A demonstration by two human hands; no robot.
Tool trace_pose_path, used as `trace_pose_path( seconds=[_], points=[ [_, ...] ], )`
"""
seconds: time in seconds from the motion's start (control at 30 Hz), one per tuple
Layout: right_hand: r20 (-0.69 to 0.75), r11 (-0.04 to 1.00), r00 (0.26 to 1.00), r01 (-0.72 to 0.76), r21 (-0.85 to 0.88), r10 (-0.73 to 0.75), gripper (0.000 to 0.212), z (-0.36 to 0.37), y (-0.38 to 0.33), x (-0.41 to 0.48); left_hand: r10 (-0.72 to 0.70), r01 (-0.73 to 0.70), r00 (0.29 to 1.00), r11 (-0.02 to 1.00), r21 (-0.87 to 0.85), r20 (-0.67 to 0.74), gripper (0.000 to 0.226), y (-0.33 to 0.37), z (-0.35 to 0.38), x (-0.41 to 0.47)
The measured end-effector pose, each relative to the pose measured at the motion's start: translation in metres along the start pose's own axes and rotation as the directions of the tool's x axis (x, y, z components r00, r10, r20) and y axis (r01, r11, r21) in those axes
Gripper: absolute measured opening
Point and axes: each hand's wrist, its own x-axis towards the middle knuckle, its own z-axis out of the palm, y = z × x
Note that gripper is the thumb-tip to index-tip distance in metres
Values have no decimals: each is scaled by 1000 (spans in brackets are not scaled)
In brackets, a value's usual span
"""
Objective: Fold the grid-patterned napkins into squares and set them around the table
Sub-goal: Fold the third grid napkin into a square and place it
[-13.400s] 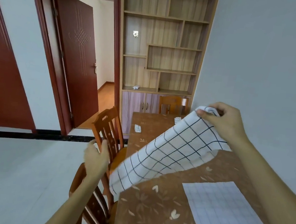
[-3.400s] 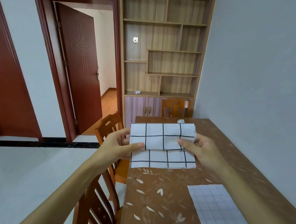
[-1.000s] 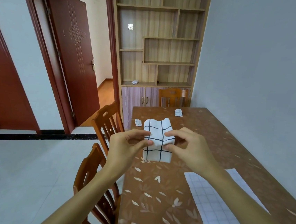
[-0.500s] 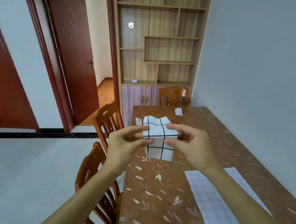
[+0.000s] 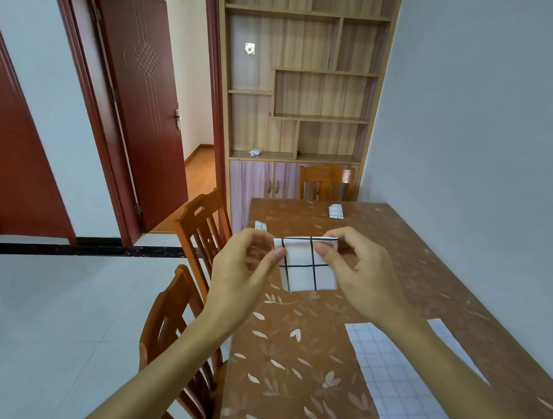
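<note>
The left hand (image 5: pixel 245 270) and right hand (image 5: pixel 360 274) pinch the folded napkin (image 5: pixel 310 270) by its top corners, fingers (image 5: pixel 276 254) curled, apparently just above the surface (image 5: pixel 287 362). Person should align edges, crease w/ thumbs, then lay it flat by the near chair (image 5: pixel 169 327).

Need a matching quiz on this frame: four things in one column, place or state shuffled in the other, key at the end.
Things
1. napkin being folded
2. pale-grid sheet
3. red-brown door
4. far chair

Place or state
a. stands open onto the next room
b. lies flat on the table, near right
c. pinched by left hand and right hand
d. at the table's far end, in front of the cabinet

Pairs: 1-c, 2-b, 3-a, 4-d
</note>
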Motion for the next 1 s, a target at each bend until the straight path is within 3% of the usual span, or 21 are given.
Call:
trace_pose_path(
  seconds=[0.1, 0.23, 0.5, 0.63, 0.77, 0.9, 1.0],
  points=[
    [-6, 998, 999, -35, 49, 36, 8, 2, 1, -1, -82, 82, 997, 990, -111, 8, 25, 3, 1, -2],
    [38, 990, 996, -89, 107, 86, 18, 2, 1, -1, -51, 67, 994, 983, -172, 97, 37, 6, -3, -1],
    [38, 979, 991, -134, 152, 130, 22, -1, 0, 0, -7, 24, 985, 995, -94, 175, 49, 6, -9, 8],
    [43, 949, 984, -178, 258, 173, 22, -2, -3, 0, -48, 139, 927, 964, -224, 372, 39, 7, -4, 6],
    [175, 880, 952, -300, 367, 251, 34, -6, -5, 0, -76, 186, 936, 935, -302, 343, 30, 11, -1, 4],
    [317, 872, 920, -339, 353, 230, 25, -11, -1, -5, -111, 218, 922, 940, -262, 370, 16, 17, -7, 6],
    [273, 884, 933, -321, 339, 234, 22, -13, -2, -7, -96, 248, 875, 931, -269, 475, 35, 20, -11, 3]
  ],
)
